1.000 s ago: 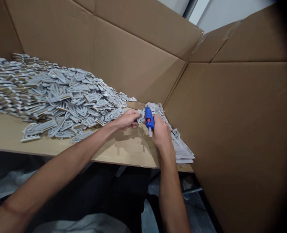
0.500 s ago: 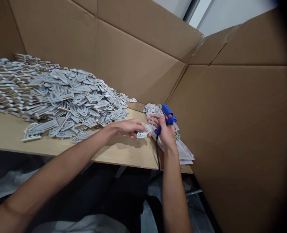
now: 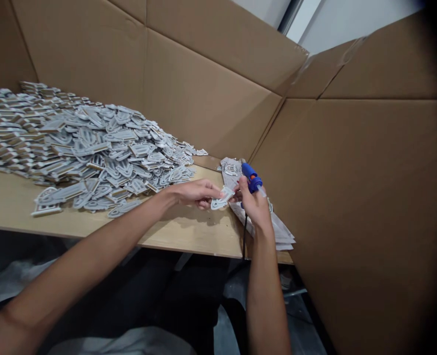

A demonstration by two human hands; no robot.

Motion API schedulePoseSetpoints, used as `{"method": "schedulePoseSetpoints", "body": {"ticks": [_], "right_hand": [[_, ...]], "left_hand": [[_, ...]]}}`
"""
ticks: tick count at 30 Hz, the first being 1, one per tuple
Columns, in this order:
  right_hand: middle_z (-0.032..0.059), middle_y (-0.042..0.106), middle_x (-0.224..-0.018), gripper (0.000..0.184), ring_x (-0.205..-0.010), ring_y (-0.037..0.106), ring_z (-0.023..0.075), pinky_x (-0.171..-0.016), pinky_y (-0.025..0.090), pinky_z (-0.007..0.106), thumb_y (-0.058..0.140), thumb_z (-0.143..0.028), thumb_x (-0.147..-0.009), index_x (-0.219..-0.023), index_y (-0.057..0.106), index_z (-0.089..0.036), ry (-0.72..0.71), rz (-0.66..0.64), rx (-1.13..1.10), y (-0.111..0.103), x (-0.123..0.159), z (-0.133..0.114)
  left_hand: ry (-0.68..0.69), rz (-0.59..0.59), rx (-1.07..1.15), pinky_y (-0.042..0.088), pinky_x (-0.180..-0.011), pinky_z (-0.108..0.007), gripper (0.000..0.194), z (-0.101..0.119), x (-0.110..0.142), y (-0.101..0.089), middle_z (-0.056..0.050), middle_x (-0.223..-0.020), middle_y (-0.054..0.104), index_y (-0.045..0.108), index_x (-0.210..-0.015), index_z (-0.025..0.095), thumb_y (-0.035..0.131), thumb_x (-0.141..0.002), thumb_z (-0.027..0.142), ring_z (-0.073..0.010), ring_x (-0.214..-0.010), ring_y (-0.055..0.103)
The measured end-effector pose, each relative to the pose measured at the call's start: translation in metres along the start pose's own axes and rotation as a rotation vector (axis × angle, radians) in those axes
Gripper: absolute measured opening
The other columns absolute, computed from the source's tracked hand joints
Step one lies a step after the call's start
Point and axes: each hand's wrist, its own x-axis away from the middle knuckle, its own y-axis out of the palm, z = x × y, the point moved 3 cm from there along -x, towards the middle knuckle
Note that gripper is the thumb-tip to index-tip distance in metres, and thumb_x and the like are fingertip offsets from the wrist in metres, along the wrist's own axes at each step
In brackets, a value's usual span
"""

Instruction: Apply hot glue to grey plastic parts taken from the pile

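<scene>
Wooden tabletop (image 3: pixel 189 231): left hand (image 3: pixel 192 193) pinches slotted grey piece (image 3: pixel 221 198) (arched), right hand (image 3: pixel 253 206) holds blue glue gun (image 3: pixel 251 176)

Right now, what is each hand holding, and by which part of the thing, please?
The left hand pinches a flat grey moulded piece by its lower-left end. The right hand grips a blue hot glue gun around its handle, mostly hidden by the hand.

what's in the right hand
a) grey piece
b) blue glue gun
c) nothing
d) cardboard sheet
b, the right hand is wrapped around the blue glue gun, while the grey piece is held by the left hand.
</scene>
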Motion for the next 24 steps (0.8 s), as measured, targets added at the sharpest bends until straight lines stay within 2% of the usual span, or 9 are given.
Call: {"method": "schedulePoseSetpoints", "body": {"ticks": [2,6,9,12,14,16,19,22,24], "right_hand": [[0.0048,0.071,-0.081,0.049,-0.067,0.072,0.0174,-0.062,0.059,0.028,0.064,-0.069,-0.088,-0.087,0.062,-0.02,0.033,0.004,-0.098,0.005,-0.001,0.001],[0.0043,0.072,-0.087,0.051,-0.077,0.075,0.0203,-0.077,0.063,0.034,0.071,-0.07,-0.082,-0.089,0.056,-0.021,0.07,-0.067,-0.414,0.015,0.002,-0.01],[0.0023,0.07,-0.085,0.054,-0.074,0.075,0.0191,-0.069,0.061,0.029,0.073,-0.071,-0.079,-0.087,0.052,-0.022,0.073,-0.117,-0.511,0.014,0.006,-0.021],[0.0016,0.069,-0.082,0.053,-0.065,0.071,0.0169,-0.049,0.052,0.024,0.069,-0.074,-0.081,-0.087,0.051,-0.024,0.096,-0.162,-0.468,0.005,0.009,-0.023],[0.0024,0.07,-0.08,0.05,-0.062,0.069,0.0167,-0.045,0.048,0.024,0.066,-0.073,-0.085,-0.085,0.053,-0.024,0.091,-0.179,-0.364,-0.001,0.009,-0.019],[0.0039,0.071,-0.077,0.049,-0.062,0.068,0.0168,-0.05,0.05,0.025,0.062,-0.071,-0.088,-0.083,0.058,-0.023,0.085,-0.174,-0.233,-0.006,0.007,-0.012],[0.0055,0.072,-0.076,0.052,-0.064,0.069,0.0175,-0.061,0.056,0.028,0.06,-0.072,-0.088,-0.081,0.063,-0.021,0.119,-0.111,-0.118,-0.008,0.003,-0.002],[0.0067,0.074,-0.084,0.052,-0.074,0.073,0.0194,-0.071,0.06,0.03,0.065,-0.072,-0.085,-0.085,0.061,-0.02,0.121,-0.093,-0.183,-0.002,0.003,-0.003],[0.007,0.074,-0.089,0.052,-0.08,0.075,0.0211,-0.072,0.061,0.032,0.068,-0.072,-0.083,-0.087,0.056,-0.021,0.083,-0.146,-0.294,0.003,0.005,-0.012]], "left_hand": [[-0.007,-0.067,-0.067,0.027,-0.046,-0.02,0.04,0.0,0.002,0.003,0.004,-0.052,0.042,0.061,-0.067,0.016,0.072,-0.084,0.05,-0.0045,-0.045,0.032],[-0.04,-0.112,-0.203,0.028,-0.046,-0.021,0.044,-0.003,0.003,0.005,0.002,-0.052,0.046,0.058,-0.063,0.017,0.072,-0.083,0.053,-0.0061,-0.045,0.036],[-0.041,-0.109,-0.222,0.025,-0.046,-0.021,0.043,-0.005,0.0,0.004,0.003,-0.052,0.043,0.057,-0.063,0.017,0.072,-0.083,0.053,-0.0061,-0.045,0.033],[-0.018,-0.04,-0.141,0.026,-0.047,-0.022,0.041,-0.007,-0.003,-0.001,0.004,-0.054,0.04,0.055,-0.066,0.018,0.07,-0.086,0.052,-0.0058,-0.046,0.032],[0.006,0.021,-0.033,0.028,-0.049,-0.022,0.041,-0.007,-0.004,-0.004,0.005,-0.055,0.038,0.051,-0.067,0.019,0.068,-0.087,0.051,-0.0059,-0.047,0.032],[0.026,0.036,0.051,0.028,-0.049,-0.022,0.04,-0.006,-0.004,-0.006,0.006,-0.056,0.036,0.05,-0.068,0.019,0.067,-0.088,0.05,-0.006,-0.047,0.032],[0.014,-0.098,-0.001,0.025,-0.049,-0.022,0.041,-0.006,-0.001,-0.001,0.004,-0.057,0.04,0.056,-0.072,0.018,0.065,-0.088,0.054,-0.0064,-0.048,0.033],[-0.011,-0.226,-0.151,0.024,-0.049,-0.022,0.047,-0.007,0.002,0.005,0.002,-0.057,0.044,0.058,-0.068,0.017,0.064,-0.088,0.059,-0.0068,-0.048,0.035],[-0.008,-0.184,-0.262,0.027,-0.05,-0.023,0.049,-0.008,0.0,0.003,0.001,-0.055,0.046,0.057,-0.064,0.017,0.063,-0.088,0.059,-0.0078,-0.048,0.037]]}}
